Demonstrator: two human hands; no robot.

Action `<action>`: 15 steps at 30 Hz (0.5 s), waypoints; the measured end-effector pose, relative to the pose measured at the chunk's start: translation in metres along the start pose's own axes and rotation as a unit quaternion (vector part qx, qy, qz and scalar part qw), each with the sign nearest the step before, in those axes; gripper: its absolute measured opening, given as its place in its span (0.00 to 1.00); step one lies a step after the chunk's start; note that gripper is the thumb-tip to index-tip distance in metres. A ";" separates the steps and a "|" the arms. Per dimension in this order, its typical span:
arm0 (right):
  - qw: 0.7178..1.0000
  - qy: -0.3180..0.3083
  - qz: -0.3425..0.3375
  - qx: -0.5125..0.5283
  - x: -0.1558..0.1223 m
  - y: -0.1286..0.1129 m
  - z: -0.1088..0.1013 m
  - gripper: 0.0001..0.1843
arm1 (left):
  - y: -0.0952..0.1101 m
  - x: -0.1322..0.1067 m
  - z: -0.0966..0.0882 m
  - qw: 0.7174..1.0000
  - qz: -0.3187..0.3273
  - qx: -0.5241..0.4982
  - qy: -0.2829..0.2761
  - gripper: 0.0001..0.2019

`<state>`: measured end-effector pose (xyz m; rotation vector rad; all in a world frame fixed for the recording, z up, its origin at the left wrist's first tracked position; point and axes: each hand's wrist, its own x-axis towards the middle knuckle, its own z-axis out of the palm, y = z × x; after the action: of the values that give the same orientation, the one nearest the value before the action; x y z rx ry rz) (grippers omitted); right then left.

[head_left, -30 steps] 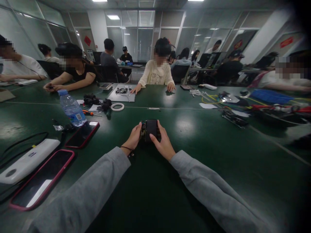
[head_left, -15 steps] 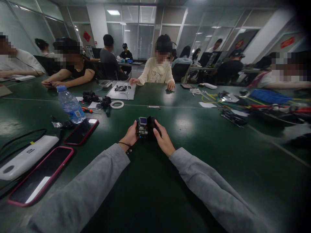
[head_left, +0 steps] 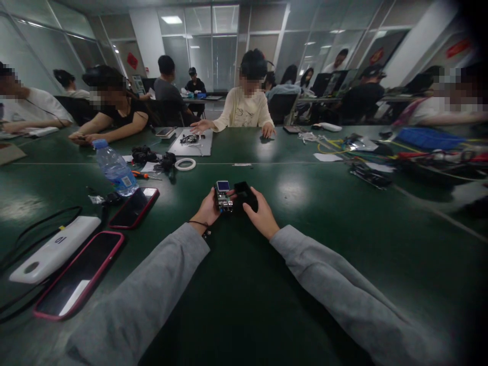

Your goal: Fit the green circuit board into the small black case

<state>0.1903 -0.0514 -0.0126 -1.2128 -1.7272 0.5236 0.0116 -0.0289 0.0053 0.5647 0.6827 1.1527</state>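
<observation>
Black cover [head_left: 245, 195] slants leftward in right grip [head_left: 263, 213]; left grip [head_left: 208, 209] holds board [head_left: 224, 203] (screen [head_left: 223, 186] farthest).

I take this for an office turned over to electronics work; tall glass partitions [head_left: 224, 61] and a bright ceiling light [head_left: 171, 20] give the office side, as do the dark monitors [head_left: 321, 84], the black chair [head_left: 284, 108] and several people [head_left: 246, 109] seated at tables; the workshop side shows on my long green table [head_left: 328, 203], with an orange-handled screwdriver [head_left: 141, 175], loose white cables [head_left: 308, 137], a blue tray [head_left: 430, 139], and the circuit board [head_left: 224, 202] in my left hand [head_left: 209, 209].
</observation>
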 end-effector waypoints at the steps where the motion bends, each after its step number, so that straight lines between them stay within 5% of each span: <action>1: 1.000 -0.003 0.001 -0.007 0.000 -0.001 0.000 0.33 | 0.000 0.000 0.000 1.000 0.001 -0.001 -0.002 0.25; 10: 0.995 0.023 -0.011 -0.094 0.004 0.008 -0.008 0.34 | 0.001 -0.002 0.001 1.000 -0.008 -0.005 -0.021 0.24; 13: 0.990 0.056 -0.011 -0.129 0.017 0.045 -0.043 0.30 | 0.001 -0.002 -0.001 1.000 0.005 -0.017 -0.024 0.23; 15: 0.980 0.099 0.019 -0.174 0.023 0.083 -0.087 0.30 | 0.001 -0.002 -0.002 0.999 0.007 -0.024 -0.021 0.22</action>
<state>0.3048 -0.0095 -0.0244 -1.4908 -1.6684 0.1161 0.0088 -0.0305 0.0052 0.5526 0.6141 1.1634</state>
